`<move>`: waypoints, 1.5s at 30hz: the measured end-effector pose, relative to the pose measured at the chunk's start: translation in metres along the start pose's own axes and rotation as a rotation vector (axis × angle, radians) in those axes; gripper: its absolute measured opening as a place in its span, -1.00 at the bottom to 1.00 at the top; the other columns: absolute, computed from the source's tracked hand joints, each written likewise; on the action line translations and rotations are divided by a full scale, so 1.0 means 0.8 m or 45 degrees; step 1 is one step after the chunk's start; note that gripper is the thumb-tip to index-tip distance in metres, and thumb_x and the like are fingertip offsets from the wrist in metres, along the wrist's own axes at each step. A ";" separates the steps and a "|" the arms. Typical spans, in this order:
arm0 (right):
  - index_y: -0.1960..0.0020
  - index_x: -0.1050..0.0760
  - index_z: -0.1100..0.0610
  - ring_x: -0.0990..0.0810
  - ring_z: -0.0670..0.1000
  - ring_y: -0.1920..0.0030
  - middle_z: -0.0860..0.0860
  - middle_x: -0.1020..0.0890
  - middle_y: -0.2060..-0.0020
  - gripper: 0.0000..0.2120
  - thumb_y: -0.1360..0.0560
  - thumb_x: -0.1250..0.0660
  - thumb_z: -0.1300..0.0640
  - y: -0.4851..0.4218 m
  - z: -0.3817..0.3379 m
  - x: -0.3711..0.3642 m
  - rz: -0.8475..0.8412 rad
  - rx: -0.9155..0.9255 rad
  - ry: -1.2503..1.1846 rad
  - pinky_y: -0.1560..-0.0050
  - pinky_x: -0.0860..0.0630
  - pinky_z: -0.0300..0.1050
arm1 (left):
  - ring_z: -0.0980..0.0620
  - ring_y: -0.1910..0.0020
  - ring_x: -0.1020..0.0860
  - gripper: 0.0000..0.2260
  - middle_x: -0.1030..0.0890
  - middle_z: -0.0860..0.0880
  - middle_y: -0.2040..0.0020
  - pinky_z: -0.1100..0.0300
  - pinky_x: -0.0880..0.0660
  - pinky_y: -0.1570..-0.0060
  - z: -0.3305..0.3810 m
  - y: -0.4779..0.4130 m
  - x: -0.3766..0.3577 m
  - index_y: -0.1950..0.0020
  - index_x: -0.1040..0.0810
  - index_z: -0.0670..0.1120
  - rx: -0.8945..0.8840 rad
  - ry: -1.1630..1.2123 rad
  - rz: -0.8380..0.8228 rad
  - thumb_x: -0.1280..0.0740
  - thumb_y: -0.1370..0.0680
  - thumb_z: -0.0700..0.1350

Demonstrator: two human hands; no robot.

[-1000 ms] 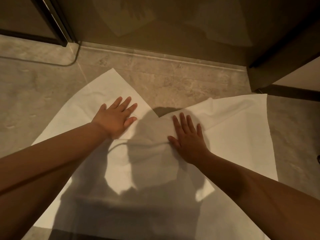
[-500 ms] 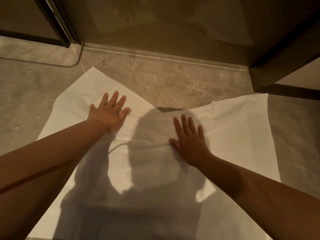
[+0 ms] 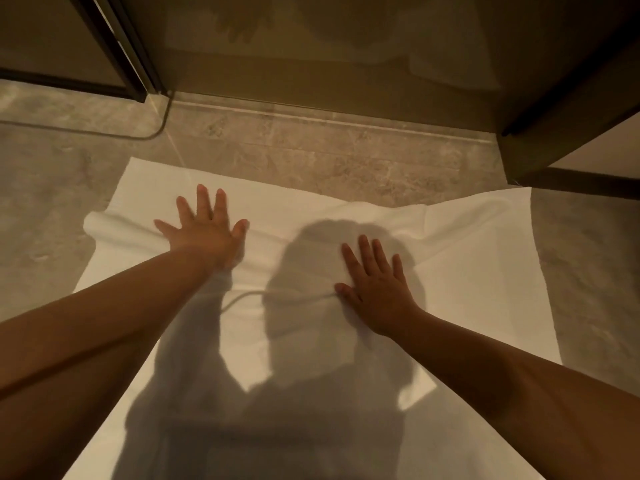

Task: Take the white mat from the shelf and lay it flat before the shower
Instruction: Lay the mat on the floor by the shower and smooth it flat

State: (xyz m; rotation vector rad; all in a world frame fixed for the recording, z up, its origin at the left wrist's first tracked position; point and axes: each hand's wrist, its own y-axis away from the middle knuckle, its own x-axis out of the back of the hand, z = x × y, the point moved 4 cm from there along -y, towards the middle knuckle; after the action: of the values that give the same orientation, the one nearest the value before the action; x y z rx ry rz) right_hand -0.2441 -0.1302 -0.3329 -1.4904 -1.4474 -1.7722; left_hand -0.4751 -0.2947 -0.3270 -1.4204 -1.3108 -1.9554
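Observation:
The white mat (image 3: 467, 289) lies spread on the stone floor in front of the shower's glass. My left hand (image 3: 204, 230) presses flat on its far left part, fingers spread, just behind a rolled fold at the left edge. My right hand (image 3: 377, 289) lies flat near the middle, fingers apart, with a crease running left from its thumb. Neither hand grips the cloth. My shadow covers the mat's near centre, and my forearms hide parts of it.
The shower glass (image 3: 329, 46) and its raised sill (image 3: 311, 116) run across the top. A dark door frame (image 3: 114, 46) stands at the upper left, a dark wall corner (image 3: 554, 133) at the upper right. Bare stone floor (image 3: 41, 202) flanks the mat.
My left hand slid left and away, swinging the mat's far left corner outward so its far edge now runs nearly parallel to the sill. The right hand stayed pressed in place.

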 end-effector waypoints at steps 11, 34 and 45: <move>-0.50 0.24 -0.07 0.28 0.09 -0.49 0.06 0.23 -0.52 -0.37 -0.55 0.13 -0.27 -0.026 0.000 0.020 -0.045 0.023 -0.080 -0.46 0.21 0.17 | -0.12 -0.48 0.32 -0.44 0.39 0.05 -0.49 -0.29 0.01 -0.38 0.041 0.004 -0.023 -0.46 0.40 0.13 -0.434 -0.274 -0.003 0.22 -0.56 0.26; -0.41 0.48 -0.13 0.38 0.18 -0.45 0.00 0.37 -0.47 -0.22 -0.43 0.14 -0.43 0.013 0.073 -0.010 0.021 -0.210 -0.024 -0.35 0.11 0.46 | -0.15 -0.47 0.35 -0.27 0.47 0.01 -0.44 -0.33 0.04 -0.35 0.062 0.037 -0.046 -0.38 0.53 0.08 -0.722 -0.616 0.032 0.30 -0.40 0.42; -0.47 0.39 -0.11 0.39 0.09 -0.46 0.03 0.33 -0.49 -0.22 -0.45 0.11 -0.42 0.082 0.100 -0.035 0.169 -0.281 -0.120 -0.39 0.16 0.34 | -0.17 -0.51 -0.03 -0.38 -0.06 -0.14 -0.54 -0.32 -0.10 -0.35 0.022 0.120 -0.082 -0.53 -0.05 -0.07 -0.884 -0.380 0.202 0.04 -0.56 0.24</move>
State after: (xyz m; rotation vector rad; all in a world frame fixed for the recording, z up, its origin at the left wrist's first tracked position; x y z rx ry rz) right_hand -0.1439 -0.0932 -0.3380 -1.7593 -1.1944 -1.8499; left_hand -0.3675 -0.3394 -0.3409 -2.1217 -0.5867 -2.2556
